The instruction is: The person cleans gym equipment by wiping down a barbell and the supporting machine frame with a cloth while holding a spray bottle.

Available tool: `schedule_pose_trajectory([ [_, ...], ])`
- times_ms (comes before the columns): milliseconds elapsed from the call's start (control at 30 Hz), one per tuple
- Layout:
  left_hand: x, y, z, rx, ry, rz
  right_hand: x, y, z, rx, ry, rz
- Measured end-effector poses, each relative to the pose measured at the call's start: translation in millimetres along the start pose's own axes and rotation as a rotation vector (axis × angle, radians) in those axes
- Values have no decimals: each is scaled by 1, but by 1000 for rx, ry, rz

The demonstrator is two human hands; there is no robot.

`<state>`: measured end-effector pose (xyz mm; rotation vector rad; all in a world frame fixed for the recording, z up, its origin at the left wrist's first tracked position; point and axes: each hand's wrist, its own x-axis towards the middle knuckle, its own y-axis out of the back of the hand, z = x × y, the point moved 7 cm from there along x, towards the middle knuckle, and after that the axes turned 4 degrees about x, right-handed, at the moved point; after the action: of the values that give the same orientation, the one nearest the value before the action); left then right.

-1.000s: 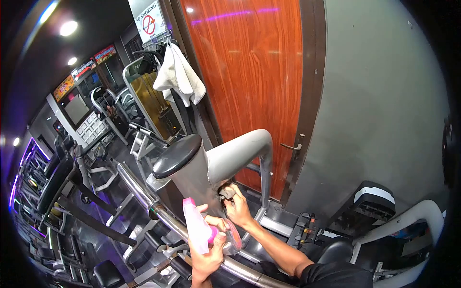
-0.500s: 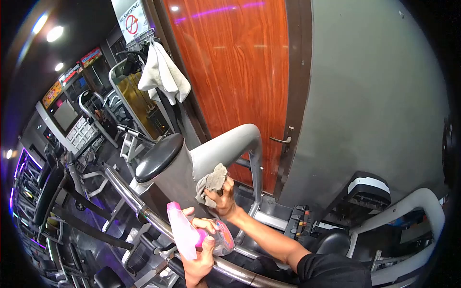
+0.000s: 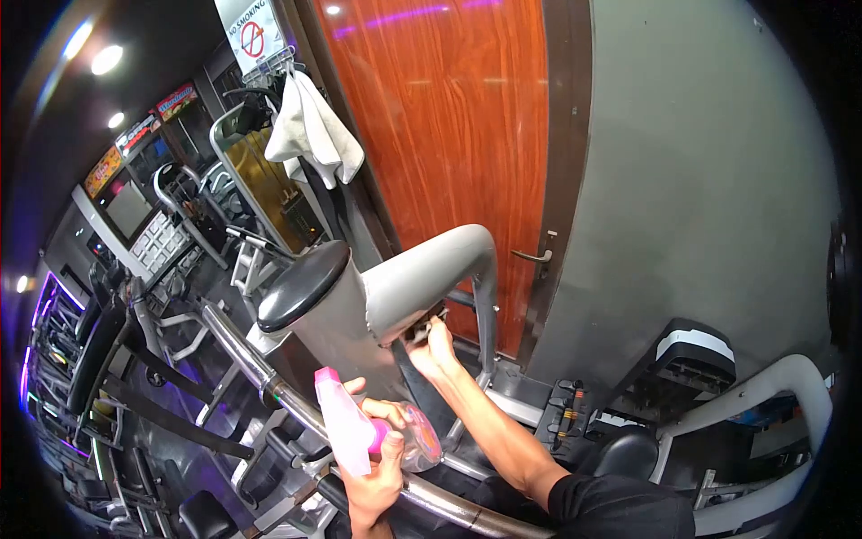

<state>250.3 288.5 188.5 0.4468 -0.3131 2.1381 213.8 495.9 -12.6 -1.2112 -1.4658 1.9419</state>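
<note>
My left hand (image 3: 375, 481) is wrapped around a spray bottle (image 3: 341, 420) with a pink head and a clear body, tilted onto its side. Farther forward, my right hand (image 3: 435, 352) reaches to the underside of a thick grey machine tube (image 3: 426, 278). Its fingers are closed on a cloth (image 3: 418, 332), mostly hidden beneath the tube. A black oval cap (image 3: 305, 286) tops the grey column joined to that tube. Below my left hand runs a shiny metal bar (image 3: 458, 510).
Behind the machine stands a reddish wooden door (image 3: 440, 135) with a handle (image 3: 532, 257). White towels (image 3: 314, 135) hang from a rack under a no-smoking sign (image 3: 251, 36). More gym machines fill the left side. A grey curved frame (image 3: 804, 404) stands at right.
My right hand has moved with the cloth from the side of the grey tube to its underside, so less cloth shows. The left hand still holds the spray bottle in nearly the same place.
</note>
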Motion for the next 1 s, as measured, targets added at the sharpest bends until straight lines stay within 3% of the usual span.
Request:
schedule_pose_trajectory([
  [100,0,1,0,4,-17,-8,-34,-1,13,-359,-101,-289],
  [333,0,2,0,17,-39,-24,-67,-14,-3,-368,-205,-305],
  [433,1,0,2,-23,-26,-24,-2,25,-24,66,-314,-88],
  [500,1,-2,3,3,-28,-19,42,22,-56,83,-131,33],
  [533,1,-3,4,30,-31,-21,79,29,-73,346,-388,-387],
  [567,1,-4,5,28,-33,-19,111,40,-99,273,-165,-72],
  [633,2,-4,6,22,-20,-19,144,46,-142,200,164,153],
  [667,2,-3,6,21,-23,-18,169,63,-161,150,165,184],
  [800,2,-3,5,18,-23,-43,135,41,-155,-175,68,154],
  [867,2,-4,4,31,-13,-52,113,24,-133,-43,9,74],
  [1000,3,-4,5,16,-39,-61,13,-4,-73,-328,-23,-103],
])
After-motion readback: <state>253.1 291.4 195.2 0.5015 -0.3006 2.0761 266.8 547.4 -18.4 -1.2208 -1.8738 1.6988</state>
